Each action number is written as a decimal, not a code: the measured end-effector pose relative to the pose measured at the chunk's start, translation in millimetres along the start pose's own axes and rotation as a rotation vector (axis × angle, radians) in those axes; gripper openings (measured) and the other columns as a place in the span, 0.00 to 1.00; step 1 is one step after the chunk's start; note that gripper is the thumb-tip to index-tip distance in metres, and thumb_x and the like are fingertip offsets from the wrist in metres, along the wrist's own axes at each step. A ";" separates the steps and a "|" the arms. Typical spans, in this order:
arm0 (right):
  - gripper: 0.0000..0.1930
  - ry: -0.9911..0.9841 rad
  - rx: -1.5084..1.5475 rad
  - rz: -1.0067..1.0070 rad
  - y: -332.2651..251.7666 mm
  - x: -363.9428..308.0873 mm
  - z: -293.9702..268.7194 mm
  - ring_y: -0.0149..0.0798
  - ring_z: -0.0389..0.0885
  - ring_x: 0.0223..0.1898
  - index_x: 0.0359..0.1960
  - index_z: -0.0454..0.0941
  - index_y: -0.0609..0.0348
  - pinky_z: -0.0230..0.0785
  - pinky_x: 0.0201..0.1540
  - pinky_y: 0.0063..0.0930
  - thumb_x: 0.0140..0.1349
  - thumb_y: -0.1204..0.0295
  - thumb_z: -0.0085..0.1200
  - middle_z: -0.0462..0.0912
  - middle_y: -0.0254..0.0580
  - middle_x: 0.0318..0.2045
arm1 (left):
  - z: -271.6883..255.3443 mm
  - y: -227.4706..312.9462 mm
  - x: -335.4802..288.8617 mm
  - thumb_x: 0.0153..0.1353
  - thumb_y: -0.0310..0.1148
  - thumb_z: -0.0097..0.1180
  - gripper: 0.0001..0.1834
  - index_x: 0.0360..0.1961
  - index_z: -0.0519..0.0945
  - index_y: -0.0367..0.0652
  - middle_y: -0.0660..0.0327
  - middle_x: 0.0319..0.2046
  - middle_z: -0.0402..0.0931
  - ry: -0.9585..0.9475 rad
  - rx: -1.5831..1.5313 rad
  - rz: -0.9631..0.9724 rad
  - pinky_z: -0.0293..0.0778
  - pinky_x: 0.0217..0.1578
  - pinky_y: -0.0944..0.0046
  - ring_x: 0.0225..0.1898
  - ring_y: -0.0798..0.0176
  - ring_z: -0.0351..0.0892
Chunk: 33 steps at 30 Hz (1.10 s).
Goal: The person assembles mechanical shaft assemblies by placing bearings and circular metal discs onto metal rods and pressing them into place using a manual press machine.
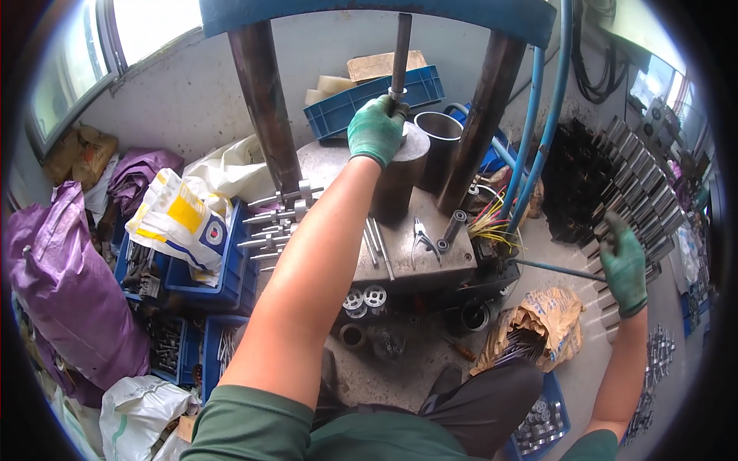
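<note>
My left hand (376, 129), in a green glove, is closed around a small metal part at the foot of the vertical press ram (400, 54), on top of a dark steel cylinder (401, 178). My right hand (624, 265), also gloved, rests on a row of grey metal rods (634, 188) stacked at the right. A thin metal lever (555, 268) runs from the press toward that hand; whether the fingers grip it cannot be told.
The press has two rusty columns (264, 100) and a steel bed (415, 253) with pliers (421, 237) and loose pins. Blue crates (219, 280) of shafts, purple sacks (65, 284), blue hoses (550, 115) and a paper bag of rods (538, 326) crowd the floor.
</note>
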State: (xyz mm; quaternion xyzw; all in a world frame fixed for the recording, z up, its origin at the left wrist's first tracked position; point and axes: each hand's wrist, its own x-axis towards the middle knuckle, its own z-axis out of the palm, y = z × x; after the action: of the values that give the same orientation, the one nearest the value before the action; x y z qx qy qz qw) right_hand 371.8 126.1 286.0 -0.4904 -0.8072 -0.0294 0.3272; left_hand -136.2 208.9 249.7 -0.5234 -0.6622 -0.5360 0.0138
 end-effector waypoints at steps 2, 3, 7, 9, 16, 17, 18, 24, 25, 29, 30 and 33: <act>0.24 -0.363 -0.045 0.055 -8.8 -53.0 -11.5 0.43 0.88 0.43 0.61 0.81 0.61 0.81 0.48 0.36 0.61 0.79 0.60 0.87 0.52 0.51 | -4.4 4.2 -2.6 0.70 0.43 0.65 0.14 0.47 0.88 0.46 0.52 0.40 0.88 -0.020 -0.010 -0.025 0.81 0.44 0.52 0.40 0.47 0.88; 0.21 -0.452 0.018 0.111 -24.9 -79.4 -11.6 0.49 0.89 0.39 0.55 0.84 0.62 0.82 0.46 0.38 0.58 0.76 0.61 0.88 0.54 0.44 | -5.9 6.7 -3.2 0.70 0.43 0.65 0.14 0.47 0.88 0.46 0.52 0.40 0.88 -0.040 -0.026 -0.047 0.81 0.45 0.52 0.41 0.47 0.88; 0.11 -0.725 0.027 0.142 -47.5 -154.5 -3.2 0.57 0.89 0.37 0.37 0.88 0.61 0.82 0.45 0.45 0.57 0.68 0.62 0.88 0.56 0.33 | 1.8 1.1 2.2 0.70 0.43 0.66 0.13 0.47 0.89 0.47 0.52 0.39 0.88 -0.022 -0.026 -0.009 0.82 0.45 0.51 0.41 0.47 0.88; 0.11 -0.702 -0.042 0.125 -58.5 -167.5 5.0 0.59 0.87 0.37 0.32 0.87 0.60 0.81 0.43 0.49 0.57 0.65 0.63 0.87 0.54 0.32 | 3.9 -5.8 3.7 0.69 0.43 0.66 0.13 0.46 0.89 0.47 0.51 0.39 0.88 -0.006 -0.021 0.005 0.82 0.45 0.51 0.40 0.47 0.89; 0.13 -0.717 -0.103 0.162 -61.3 -151.6 -2.7 0.59 0.87 0.37 0.30 0.87 0.60 0.80 0.43 0.49 0.59 0.62 0.61 0.87 0.55 0.32 | 11.3 -11.7 4.9 0.69 0.40 0.68 0.13 0.48 0.89 0.44 0.54 0.37 0.90 0.001 -0.055 0.006 0.80 0.41 0.60 0.35 0.57 0.88; 0.12 -0.763 -0.129 0.227 -67.3 -142.4 -5.2 0.58 0.87 0.37 0.31 0.88 0.61 0.81 0.43 0.47 0.59 0.64 0.60 0.87 0.55 0.32 | 11.4 -12.2 4.9 0.69 0.40 0.68 0.13 0.48 0.89 0.44 0.54 0.37 0.90 -0.001 -0.052 0.006 0.80 0.41 0.60 0.35 0.57 0.88; 0.12 -0.765 -0.125 0.227 -65.4 -141.4 -4.4 0.58 0.87 0.37 0.31 0.88 0.61 0.81 0.43 0.47 0.59 0.64 0.60 0.87 0.55 0.32 | 10.8 -13.2 5.6 0.69 0.38 0.68 0.13 0.48 0.89 0.43 0.54 0.37 0.90 -0.018 -0.076 -0.012 0.81 0.41 0.60 0.34 0.60 0.88; 0.12 -0.549 -0.003 0.184 -60.2 -150.3 -3.7 0.58 0.87 0.36 0.32 0.88 0.64 0.80 0.44 0.46 0.57 0.66 0.61 0.87 0.57 0.33 | 4.6 -7.1 2.8 0.66 0.36 0.71 0.13 0.48 0.88 0.41 0.57 0.36 0.90 -0.086 -0.249 -0.072 0.81 0.40 0.63 0.34 0.67 0.86; 0.12 -0.551 -0.002 0.185 -60.6 -152.6 -2.9 0.58 0.87 0.36 0.32 0.88 0.64 0.80 0.44 0.46 0.57 0.66 0.61 0.87 0.57 0.33 | 5.2 -10.3 4.5 0.66 0.37 0.71 0.14 0.48 0.87 0.42 0.56 0.35 0.89 -0.067 -0.257 -0.036 0.82 0.40 0.62 0.34 0.64 0.88; 0.11 -0.536 -0.011 0.203 -62.1 -159.3 -1.3 0.59 0.87 0.35 0.32 0.88 0.64 0.80 0.43 0.47 0.56 0.67 0.61 0.87 0.57 0.32 | 5.2 -18.2 11.2 0.69 0.53 0.66 0.25 0.50 0.86 0.41 0.55 0.33 0.88 -0.103 -0.308 -0.035 0.81 0.42 0.59 0.35 0.60 0.88; 0.11 -0.537 -0.015 0.211 -61.9 -160.8 -1.4 0.59 0.87 0.35 0.32 0.88 0.64 0.80 0.42 0.47 0.56 0.67 0.61 0.86 0.57 0.32 | 5.1 -18.3 12.6 0.70 0.55 0.64 0.26 0.50 0.86 0.40 0.55 0.33 0.88 -0.129 -0.335 -0.062 0.80 0.42 0.59 0.35 0.60 0.88; 0.11 -0.532 -0.048 0.166 -59.2 -161.4 0.2 0.60 0.87 0.35 0.32 0.88 0.63 0.80 0.43 0.47 0.56 0.67 0.61 0.86 0.57 0.32 | 5.8 -29.3 19.2 0.72 0.55 0.61 0.26 0.50 0.86 0.39 0.55 0.32 0.88 -0.146 -0.281 -0.030 0.79 0.41 0.58 0.35 0.60 0.87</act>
State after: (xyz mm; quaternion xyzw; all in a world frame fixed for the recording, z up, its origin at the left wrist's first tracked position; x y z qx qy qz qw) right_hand 372.9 -29.1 212.1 -0.5528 -0.8210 0.1081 0.0936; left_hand -162.5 229.8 237.9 -0.5480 -0.5875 -0.5840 -0.1159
